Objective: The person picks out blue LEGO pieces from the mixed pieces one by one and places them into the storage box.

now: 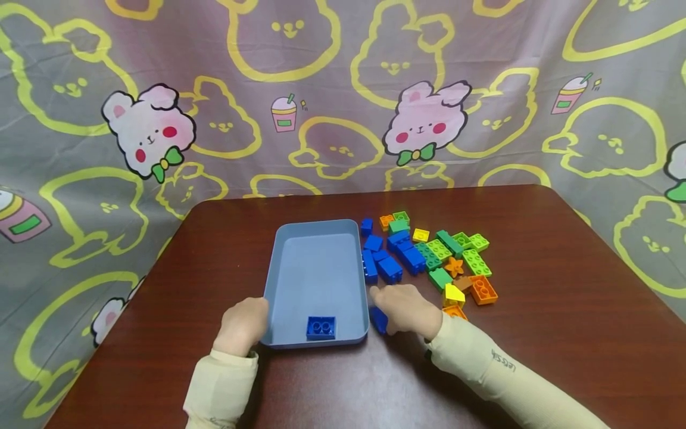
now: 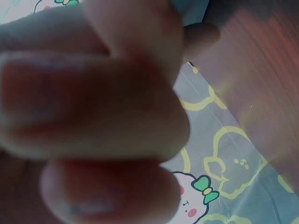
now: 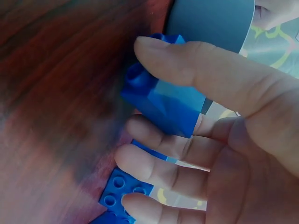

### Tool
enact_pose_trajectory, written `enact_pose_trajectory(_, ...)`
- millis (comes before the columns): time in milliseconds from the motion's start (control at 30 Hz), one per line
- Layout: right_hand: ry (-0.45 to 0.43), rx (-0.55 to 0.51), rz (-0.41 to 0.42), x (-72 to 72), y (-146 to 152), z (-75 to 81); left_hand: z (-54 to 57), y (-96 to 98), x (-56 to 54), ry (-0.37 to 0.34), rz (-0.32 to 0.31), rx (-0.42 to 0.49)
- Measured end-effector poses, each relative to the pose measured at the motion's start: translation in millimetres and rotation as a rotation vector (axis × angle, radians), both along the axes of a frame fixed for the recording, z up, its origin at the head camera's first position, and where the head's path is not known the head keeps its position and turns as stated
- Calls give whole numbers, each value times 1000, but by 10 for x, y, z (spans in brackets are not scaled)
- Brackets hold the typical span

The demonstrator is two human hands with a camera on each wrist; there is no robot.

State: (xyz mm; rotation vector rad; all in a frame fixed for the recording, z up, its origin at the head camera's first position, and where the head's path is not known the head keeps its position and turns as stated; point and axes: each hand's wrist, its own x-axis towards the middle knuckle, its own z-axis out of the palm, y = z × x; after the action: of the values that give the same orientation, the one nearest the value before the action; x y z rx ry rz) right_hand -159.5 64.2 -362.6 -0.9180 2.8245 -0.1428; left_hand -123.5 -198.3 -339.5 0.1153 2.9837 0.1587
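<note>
A shallow grey-blue tray lies on the table, with one blue brick near its front wall, open underside up. My left hand grips the tray's left edge near the front corner; its curled fingers fill the left wrist view and hide the contact. Just outside the tray's right front corner, my right hand holds another blue brick, pinched between thumb and fingers. That brick is tilted, its studs facing left in the right wrist view.
Several blue bricks lie right of the tray, close to its wall. Beyond them are green bricks, an orange brick, a yellow brick and an orange flower piece. A patterned cloth hangs behind the brown table.
</note>
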Motion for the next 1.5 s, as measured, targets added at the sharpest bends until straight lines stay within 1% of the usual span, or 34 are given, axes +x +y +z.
enact_pose_trajectory(133,-36,5,-3,-16,15,14,-2,-9,6,3,-1,-1)
enact_pose_trajectory(233,-43,-21,7,-37,37,39,-4,-18,6,3,3,-4)
enact_pose_trajectory(400,8,-65,14,-68,113,117,-7,-17,4,2,8,-13)
enact_pose_trajectory(633,50,-24,-63,-109,195,278,18,27,-12,13,-9,-4)
enact_pose_trajectory(800,83,-15,-52,-123,196,342,22,28,-20,-3,3,-10)
enact_pose_trajectory(933,110,-48,-48,-127,181,350,21,18,-9,-11,10,-7)
enact_pose_trajectory(1133,199,-74,-13,-121,103,359,16,11,-1,-6,5,-3)
enact_pose_trajectory(1267,262,-57,16,-152,-20,377,4,-1,-6,-4,11,-5)
enact_pose_trajectory(1400,295,-28,40,-199,-170,402,-4,-5,-14,-12,22,-7)
enact_pose_trajectory(1500,329,-2,65,-221,-264,407,-9,-1,-16,-13,17,-5)
